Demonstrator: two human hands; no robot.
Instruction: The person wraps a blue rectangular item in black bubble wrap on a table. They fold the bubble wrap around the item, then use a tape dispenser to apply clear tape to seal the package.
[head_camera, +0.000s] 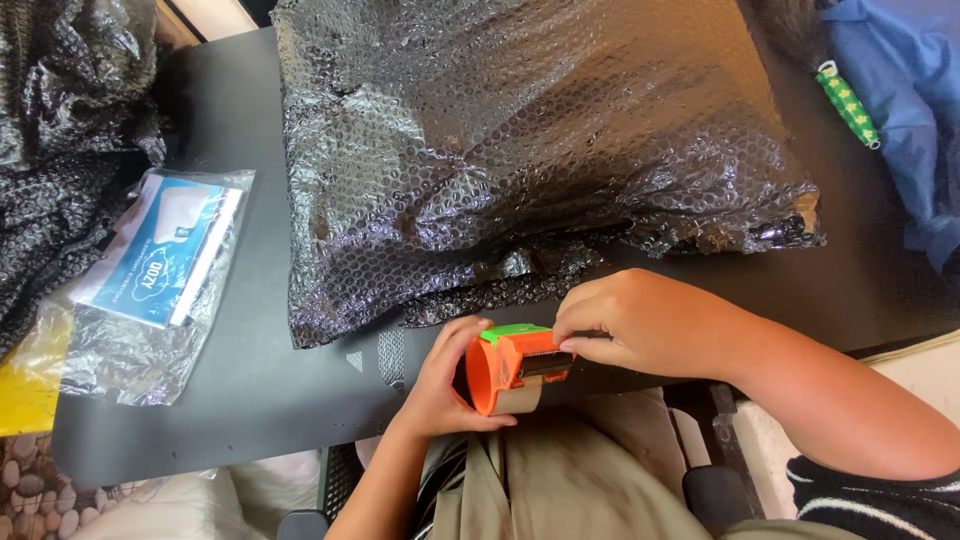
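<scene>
The person is holding an orange plastic tape dispenser with a green top edge (512, 372) just in front of the large parcel wrapped in black bubble wrap (520, 150), at the near edge of the dark table (250, 380). The left hand (440, 385) is cupping the dispenser's round body, fingers curled firmly round it. The right hand (645, 322) is pinching narrowly at the dispenser's mouth, fingertips closing on what seems to be the tape's free end.

Judging by the scene, the parcel is already fully covered in wrap, though a loose flap is trailing along its near side and no tape is showing on it, so the sealing looks still to be done.

To the parcel's left a clear plastic bag holding a white and blue leaflet (160, 270) is lying flat; to its right a green patterned roll (848, 103) is resting beside blue cloth (900, 100). The tape strip itself is hard to make out, and the parcel's contents are hidden.
</scene>
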